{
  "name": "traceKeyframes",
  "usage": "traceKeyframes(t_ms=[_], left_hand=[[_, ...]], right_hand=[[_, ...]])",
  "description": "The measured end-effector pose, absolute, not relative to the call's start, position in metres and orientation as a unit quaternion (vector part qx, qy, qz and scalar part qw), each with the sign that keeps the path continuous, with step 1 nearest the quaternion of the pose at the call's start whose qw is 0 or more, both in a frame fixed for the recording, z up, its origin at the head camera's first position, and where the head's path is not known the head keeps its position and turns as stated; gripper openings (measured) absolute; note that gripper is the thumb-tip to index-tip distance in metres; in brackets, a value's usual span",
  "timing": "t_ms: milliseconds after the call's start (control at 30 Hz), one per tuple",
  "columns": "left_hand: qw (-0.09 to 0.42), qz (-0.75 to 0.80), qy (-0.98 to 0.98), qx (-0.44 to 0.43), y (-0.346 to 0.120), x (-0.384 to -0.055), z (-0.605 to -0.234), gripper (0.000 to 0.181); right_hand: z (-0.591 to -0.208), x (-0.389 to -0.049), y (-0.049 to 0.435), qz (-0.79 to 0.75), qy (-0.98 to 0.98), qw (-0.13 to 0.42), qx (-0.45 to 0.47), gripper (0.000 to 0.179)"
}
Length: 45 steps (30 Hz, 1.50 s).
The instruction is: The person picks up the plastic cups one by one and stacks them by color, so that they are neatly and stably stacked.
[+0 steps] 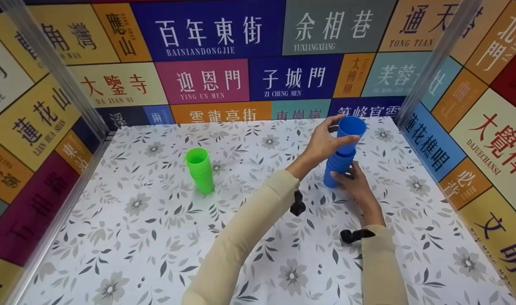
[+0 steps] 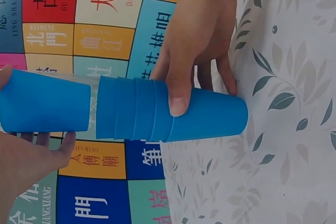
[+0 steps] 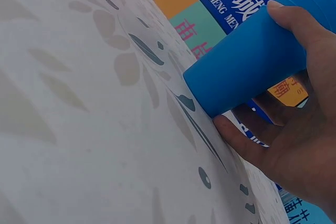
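Observation:
A single blue cup point(image 1: 352, 128) is gripped by my left hand point(image 1: 325, 142), just above a stack of nested blue cups point(image 2: 205, 111). In the left wrist view a narrow gap separates that cup from the stack's top rim. My right hand point(image 1: 357, 182) holds the lower part of the stack, thumb on the near side and fingers around the far side. The right wrist view shows the stack's base point(image 3: 210, 93) at the tablecloth. Further left, a stack of green cups point(image 1: 200, 169) stands upright, apart from both hands.
The table point(image 1: 156, 237) wears a white cloth with grey flowers and leaves. Panels with Chinese lettering point(image 1: 207, 29) rise behind it and at both sides. Metal posts point(image 1: 431, 63) stand at the back corners. A black wrist mount point(image 1: 298, 205) sits on each sleeve.

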<state>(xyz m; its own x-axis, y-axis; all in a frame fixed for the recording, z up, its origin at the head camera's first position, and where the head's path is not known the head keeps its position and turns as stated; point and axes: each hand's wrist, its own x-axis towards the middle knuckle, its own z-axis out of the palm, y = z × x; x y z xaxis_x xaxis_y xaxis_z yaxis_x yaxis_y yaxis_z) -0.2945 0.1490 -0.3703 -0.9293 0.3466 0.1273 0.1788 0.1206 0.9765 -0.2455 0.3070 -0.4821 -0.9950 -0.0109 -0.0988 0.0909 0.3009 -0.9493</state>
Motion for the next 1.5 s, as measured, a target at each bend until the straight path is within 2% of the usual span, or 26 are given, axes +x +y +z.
traceKeyframes(t_ms=[300, 600, 867, 1167, 1500], left_hand=[[0.078, 0.640, 0.743, 0.180, 0.150, -0.295, -0.380, 0.069], [0.081, 0.633, 0.743, 0.201, 0.137, -0.298, -0.392, 0.079], [0.068, 0.633, 0.749, 0.184, 0.117, -0.303, -0.400, 0.077], [0.048, 0.631, 0.756, 0.167, 0.082, -0.314, -0.409, 0.074], [0.022, 0.590, 0.795, 0.140, 0.024, -0.329, -0.410, 0.072]], right_hand=[[-0.491, -0.254, 0.309, -0.584, 0.810, 0.041, 0.030, 0.092], [-0.516, -0.267, 0.315, -0.601, 0.799, 0.030, 0.017, 0.093], [-0.506, -0.263, 0.312, -0.610, 0.791, 0.045, 0.029, 0.095], [-0.515, -0.268, 0.319, -0.614, 0.788, 0.036, 0.026, 0.098], [-0.496, -0.263, 0.331, -0.573, 0.819, 0.031, 0.018, 0.096]])
